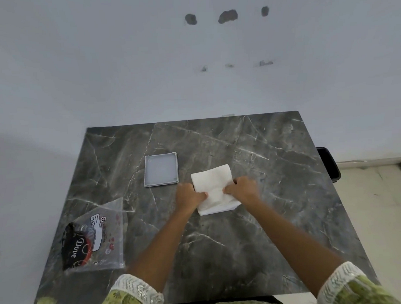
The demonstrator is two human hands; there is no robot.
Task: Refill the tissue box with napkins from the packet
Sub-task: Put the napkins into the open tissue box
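A white stack of napkins (213, 182) lies near the middle of the dark marble table (275, 172). My left hand (189, 195) grips its left edge and my right hand (243, 189) grips its right edge, thumbs pressed on top. A shallow grey square tray, part of the tissue box (161, 169), sits open side up just left of the napkins, with nothing in it. The clear plastic packet (95, 237) with a black and red label lies flat at the table's front left, apart from both hands.
A pale wall with dark patches stands behind the table. A black object (329, 163) sticks out past the table's right edge. Tiled floor shows to the right.
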